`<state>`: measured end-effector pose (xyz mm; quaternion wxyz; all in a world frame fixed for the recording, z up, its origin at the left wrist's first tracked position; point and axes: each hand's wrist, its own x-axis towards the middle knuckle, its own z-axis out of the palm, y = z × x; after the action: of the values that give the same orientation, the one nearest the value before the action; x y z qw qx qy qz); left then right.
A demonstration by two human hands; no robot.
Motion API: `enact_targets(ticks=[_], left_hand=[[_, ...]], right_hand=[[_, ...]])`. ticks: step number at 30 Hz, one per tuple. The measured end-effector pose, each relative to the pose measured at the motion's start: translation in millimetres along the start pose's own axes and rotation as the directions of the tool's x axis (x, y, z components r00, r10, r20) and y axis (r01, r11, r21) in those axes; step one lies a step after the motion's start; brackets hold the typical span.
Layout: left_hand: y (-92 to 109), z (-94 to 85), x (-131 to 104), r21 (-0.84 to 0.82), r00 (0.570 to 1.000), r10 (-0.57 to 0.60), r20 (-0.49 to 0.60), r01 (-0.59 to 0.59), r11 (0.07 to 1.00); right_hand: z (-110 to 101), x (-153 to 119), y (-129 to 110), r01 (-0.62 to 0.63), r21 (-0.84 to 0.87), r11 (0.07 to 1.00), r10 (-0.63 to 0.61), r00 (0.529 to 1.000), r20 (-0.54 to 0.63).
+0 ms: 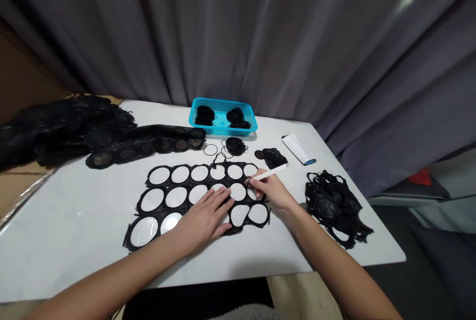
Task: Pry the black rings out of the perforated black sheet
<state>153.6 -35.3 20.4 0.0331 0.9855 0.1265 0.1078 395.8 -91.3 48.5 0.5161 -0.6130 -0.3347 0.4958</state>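
A black sheet with rows of round holes [189, 181] lies flat on the white table [74, 221], whose surface shows through the holes. Spread over the sheet's middle is my left hand [208, 212], pressing it down with fingers extended. At the sheet's right side, my right hand [266, 188] grips a slim white pen-like tool [271, 172]; its tip is down at the sheet's edge, mostly covered by my fingers. Just behind the sheet sit a bundle of thin black rings [235, 146], a single loose ring [210, 145] and a small crumpled black piece [274, 158].
A blue basket [223, 131] holding black ring bundles stands at the back. Heaped black sheets [63, 127] cover the left end. To the right are a pile of black scraps [330, 203] and a white-topped flat object [298, 149]. A grey curtain [223, 27] hangs behind.
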Motion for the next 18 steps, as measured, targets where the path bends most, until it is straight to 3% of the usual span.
enact_targets(ticks=[3, 5, 7, 9, 11, 15, 18], left_hand=[[0.5, -2.3, 2.0, -0.176, 0.997, -0.075, 0.016, 0.077, 0.981], [1.6, -11.0, 7.8, -0.424, 0.973, -0.228, 0.039, 0.223, 0.878], [1.5, -21.8, 18.8, -0.72, 0.924, -0.369, 0.097, 0.321, 0.616], [-0.1, -30.8, 31.7, -0.928, 0.894, -0.413, 0.171, 0.287, 0.237], [-2.6, -36.2, 41.9, -0.964, 0.904, -0.377, 0.203, 0.251, 0.083], [-6.1, -39.6, 46.0, -0.966, 0.921, -0.291, 0.257, 0.255, -0.046], [-6.0, -40.8, 40.9, -0.958, 0.924, -0.257, 0.282, 0.286, -0.024]], right_hand=[[3.4, -1.7, -1.4, -0.018, 0.073, 0.997, 0.015, 0.999, 0.037], [5.9, -6.4, -4.4, -0.027, 0.122, 0.992, 0.016, 0.996, 0.09], [9.9, -13.5, -9.5, -0.03, 0.146, 0.989, 0.009, 0.989, 0.147], [15.1, -21.5, -15.7, -0.035, 0.147, 0.989, 0.006, 0.981, 0.196], [19.8, -29.1, -20.7, -0.051, 0.157, 0.986, 0.014, 0.973, 0.229], [22.7, -37.7, -21.5, -0.157, 0.283, 0.946, 0.075, 0.958, 0.278], [20.8, -38.8, -14.1, -0.229, 0.419, 0.879, 0.119, 0.955, 0.271]])
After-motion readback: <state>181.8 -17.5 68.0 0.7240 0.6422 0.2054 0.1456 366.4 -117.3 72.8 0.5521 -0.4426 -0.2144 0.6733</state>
